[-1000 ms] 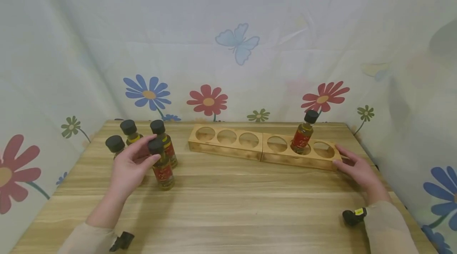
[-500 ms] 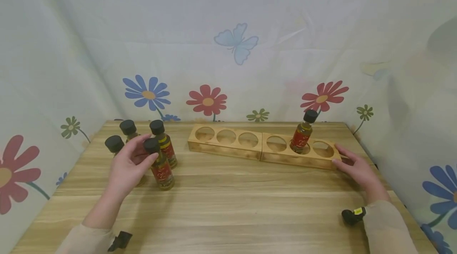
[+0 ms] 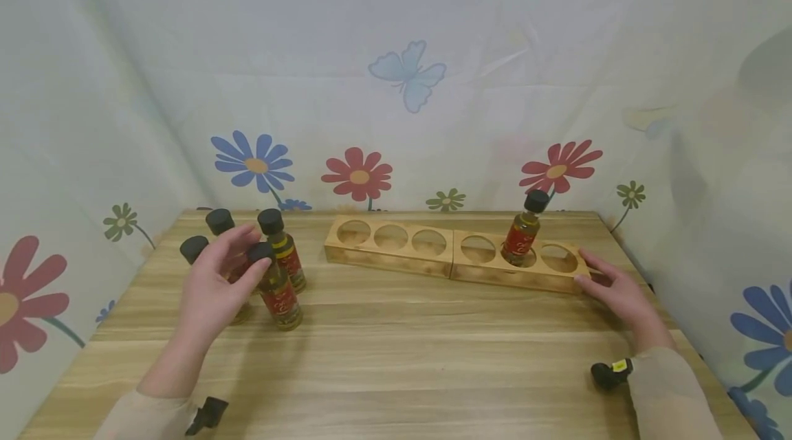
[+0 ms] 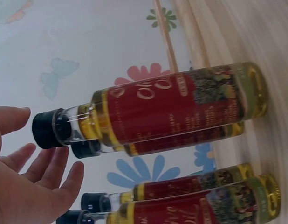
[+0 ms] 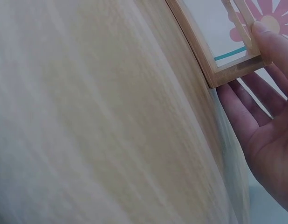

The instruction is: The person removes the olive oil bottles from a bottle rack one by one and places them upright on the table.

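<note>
An olive oil bottle [image 3: 282, 299] with a black cap and red label stands upright on the table. My left hand [image 3: 213, 285] is at its cap [image 4: 47, 129], thumb and fingers spread around it; in the left wrist view the thumb is apart from the cap. Behind it stand more such bottles [image 3: 286, 254], partly hidden by the hand. On the right, my right hand [image 3: 619, 292] holds the end of a wooden rack [image 3: 513, 278] between thumb and fingers. Another oil bottle [image 3: 521, 237] stands in the rack's middle hole.
A second three-hole wooden rack [image 3: 390, 260] lies end to end with the held one, its holes without bottles. The wood-grain table [image 3: 421, 364] reaches back to a flower-printed cloth [image 3: 297, 103], which also hangs at both sides.
The front bottle's cap has shifted slightly left while its base stayed in place. My left hand has moved a little left and its fingers have loosened from the cap. The right hand stays put.
</note>
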{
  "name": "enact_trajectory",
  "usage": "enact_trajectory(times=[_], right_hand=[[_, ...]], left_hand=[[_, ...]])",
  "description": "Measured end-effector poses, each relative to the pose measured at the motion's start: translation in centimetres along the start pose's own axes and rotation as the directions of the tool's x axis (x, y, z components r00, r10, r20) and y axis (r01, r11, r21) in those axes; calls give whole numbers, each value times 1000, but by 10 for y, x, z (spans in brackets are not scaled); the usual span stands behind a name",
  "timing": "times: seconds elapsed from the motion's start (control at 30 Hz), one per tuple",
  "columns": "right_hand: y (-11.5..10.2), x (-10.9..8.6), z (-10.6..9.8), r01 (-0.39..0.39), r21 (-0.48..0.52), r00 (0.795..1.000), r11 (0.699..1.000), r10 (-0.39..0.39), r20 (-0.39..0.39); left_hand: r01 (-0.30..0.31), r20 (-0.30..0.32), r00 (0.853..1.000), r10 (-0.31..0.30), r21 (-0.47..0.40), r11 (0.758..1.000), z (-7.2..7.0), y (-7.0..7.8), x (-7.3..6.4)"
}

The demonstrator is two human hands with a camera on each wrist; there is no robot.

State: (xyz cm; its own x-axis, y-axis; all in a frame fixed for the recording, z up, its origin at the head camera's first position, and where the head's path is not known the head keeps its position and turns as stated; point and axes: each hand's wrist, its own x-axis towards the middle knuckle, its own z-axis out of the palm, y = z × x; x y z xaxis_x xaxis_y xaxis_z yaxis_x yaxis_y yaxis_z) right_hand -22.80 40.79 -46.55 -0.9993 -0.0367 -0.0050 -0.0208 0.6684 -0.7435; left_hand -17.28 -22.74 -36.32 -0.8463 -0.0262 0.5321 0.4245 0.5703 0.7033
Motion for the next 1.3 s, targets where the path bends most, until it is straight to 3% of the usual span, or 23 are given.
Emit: enact_trajectory(times=[0.17, 0.57, 1.0, 1.3], right_hand=[[0, 0, 0, -6, -2, 1000, 1000, 6, -1], [-1, 0, 1, -1, 13, 1000, 1000, 1, 2], [0, -1, 1, 10, 7, 1000, 1000, -10, -6], [3, 0, 1, 6, 22, 1000, 1000, -6, -9]], left_hand=[[-30, -47, 998, 32, 41, 999, -6, 11, 3], [-83, -34, 996, 85, 61, 995, -2, 36, 19], [-151, 55, 987, 154, -55, 987, 35, 53, 34], [-174, 103, 978, 184, -93, 980, 66, 56, 34]])
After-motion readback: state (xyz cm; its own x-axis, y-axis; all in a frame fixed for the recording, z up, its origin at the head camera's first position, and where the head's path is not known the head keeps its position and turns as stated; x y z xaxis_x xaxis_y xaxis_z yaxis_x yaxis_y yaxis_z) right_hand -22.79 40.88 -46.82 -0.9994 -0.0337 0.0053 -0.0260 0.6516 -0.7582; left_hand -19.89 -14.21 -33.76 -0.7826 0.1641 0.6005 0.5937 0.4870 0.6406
